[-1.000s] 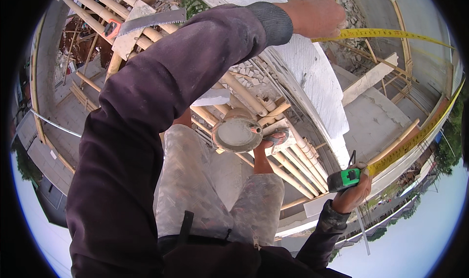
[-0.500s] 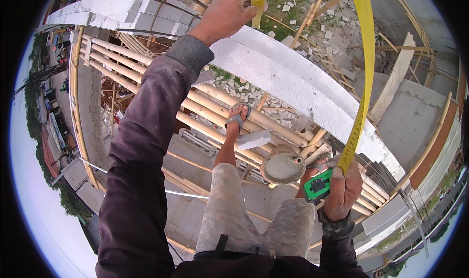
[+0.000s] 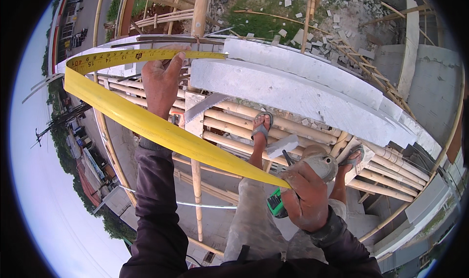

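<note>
Near your body your right hand [image 3: 308, 196] grips the green tape measure [image 3: 276, 205], whose sharply bent yellow blade [image 3: 168, 134] could kink or whip back if your left hand [image 3: 160, 88], pinching it beside the white block wall [image 3: 283, 90], slips.

The long sleeves [image 3: 157, 219] are dark, a bit purple, with grey stretchy cuffs [image 3: 328, 230] at the ends. The left hand [image 3: 161, 85] and right hand [image 3: 307, 195] are bare. The shorts [image 3: 259, 217] are pale grey — with a black strap [image 3: 244, 253] near the waist. Grey sandals [image 3: 261, 129] go on both feet [image 3: 258, 123].
</note>
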Motion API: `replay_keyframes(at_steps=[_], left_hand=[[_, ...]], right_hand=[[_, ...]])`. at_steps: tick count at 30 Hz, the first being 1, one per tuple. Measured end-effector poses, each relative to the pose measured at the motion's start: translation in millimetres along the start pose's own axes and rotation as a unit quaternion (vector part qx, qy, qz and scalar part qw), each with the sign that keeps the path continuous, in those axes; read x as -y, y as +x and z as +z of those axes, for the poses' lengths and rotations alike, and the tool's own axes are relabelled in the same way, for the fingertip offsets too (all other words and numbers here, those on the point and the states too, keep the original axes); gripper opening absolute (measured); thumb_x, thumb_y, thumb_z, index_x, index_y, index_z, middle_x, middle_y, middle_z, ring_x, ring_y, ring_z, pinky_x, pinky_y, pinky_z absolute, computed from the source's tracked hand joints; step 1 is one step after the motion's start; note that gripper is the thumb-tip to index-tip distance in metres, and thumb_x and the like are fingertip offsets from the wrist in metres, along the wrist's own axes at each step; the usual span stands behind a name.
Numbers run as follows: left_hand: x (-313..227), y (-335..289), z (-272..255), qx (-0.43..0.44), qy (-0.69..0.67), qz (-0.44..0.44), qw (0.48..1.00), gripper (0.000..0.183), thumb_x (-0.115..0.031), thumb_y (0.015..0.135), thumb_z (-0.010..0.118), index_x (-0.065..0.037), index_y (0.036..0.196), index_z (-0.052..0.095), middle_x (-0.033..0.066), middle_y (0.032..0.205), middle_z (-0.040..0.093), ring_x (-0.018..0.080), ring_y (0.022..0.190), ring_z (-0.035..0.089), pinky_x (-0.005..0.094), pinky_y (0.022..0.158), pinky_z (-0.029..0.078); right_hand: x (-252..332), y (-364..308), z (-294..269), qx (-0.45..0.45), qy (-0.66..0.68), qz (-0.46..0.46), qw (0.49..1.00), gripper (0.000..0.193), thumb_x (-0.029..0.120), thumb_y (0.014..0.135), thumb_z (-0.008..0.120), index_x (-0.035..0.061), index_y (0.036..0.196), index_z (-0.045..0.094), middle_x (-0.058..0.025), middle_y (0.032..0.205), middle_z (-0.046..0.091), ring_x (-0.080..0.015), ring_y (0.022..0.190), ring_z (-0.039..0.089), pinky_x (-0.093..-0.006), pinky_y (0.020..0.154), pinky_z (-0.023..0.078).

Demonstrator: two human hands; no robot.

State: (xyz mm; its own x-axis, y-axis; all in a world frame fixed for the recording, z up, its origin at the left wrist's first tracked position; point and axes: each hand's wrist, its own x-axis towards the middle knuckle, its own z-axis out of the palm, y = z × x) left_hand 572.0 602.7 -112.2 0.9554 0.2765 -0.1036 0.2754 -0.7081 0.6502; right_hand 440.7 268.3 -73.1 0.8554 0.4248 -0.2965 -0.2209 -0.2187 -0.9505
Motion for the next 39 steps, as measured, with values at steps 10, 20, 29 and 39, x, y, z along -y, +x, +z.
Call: replay_keyframes(at_steps=[10, 20, 29, 39], left_hand=[[-14.7, -0.9, 7.8, 0.003, -0.087, 0.031, 0.996, 0.013, -0.005, 0.092, 0.063, 0.004, 0.101, 0.066, 0.0136, 0.105, 0.072, 0.0149, 0.096, 0.065, 0.0271, 0.087, 0.056], [5.7, -4.7, 33.0, -0.048, -0.053, -0.028, 0.997, 0.017, -0.006, 0.095, 0.059, 0.01, 0.099, 0.063, 0.0173, 0.098, 0.067, 0.0184, 0.084, 0.068, 0.0274, 0.073, 0.063], [24.2, -9.8, 51.3, -0.116, -0.035, -0.066, 0.99, 0.034, -0.009, 0.097, 0.051, 0.022, 0.11, 0.052, 0.0262, 0.105, 0.063, 0.032, 0.095, 0.07, 0.0366, 0.077, 0.063], [26.2, -0.8, 48.9, -0.107, 0.001, -0.075, 0.991, 0.034, -0.004, 0.093, 0.048, 0.025, 0.111, 0.05, 0.0307, 0.106, 0.064, 0.035, 0.094, 0.07, 0.0384, 0.075, 0.064]], right_hand=[[-17.5, -8.4, 3.3, -0.002, 0.021, -0.006, 1.0, 0.029, 0.001, 0.07, 0.067, -0.0016, 0.099, 0.064, -0.0125, 0.089, 0.054, -0.0298, 0.076, 0.058, -0.0389, 0.066, 0.049], [-34.5, 0.9, 14.8, -0.004, 0.032, -0.029, 0.999, 0.028, 0.002, 0.066, 0.071, 0.0001, 0.092, 0.06, -0.0112, 0.084, 0.047, -0.0287, 0.075, 0.056, -0.0391, 0.066, 0.048], [-49.3, 5.7, 22.3, 0.021, 0.053, -0.03, 0.998, 0.031, 0.001, 0.065, 0.07, -0.0005, 0.094, 0.06, -0.0118, 0.084, 0.046, -0.0289, 0.078, 0.054, -0.0391, 0.066, 0.048], [-57.2, 10.7, 18.3, 0.004, 0.06, -0.014, 0.998, 0.026, 0.001, 0.066, 0.07, -0.0014, 0.09, 0.061, -0.0119, 0.081, 0.047, -0.0276, 0.073, 0.054, -0.0402, 0.07, 0.048]])
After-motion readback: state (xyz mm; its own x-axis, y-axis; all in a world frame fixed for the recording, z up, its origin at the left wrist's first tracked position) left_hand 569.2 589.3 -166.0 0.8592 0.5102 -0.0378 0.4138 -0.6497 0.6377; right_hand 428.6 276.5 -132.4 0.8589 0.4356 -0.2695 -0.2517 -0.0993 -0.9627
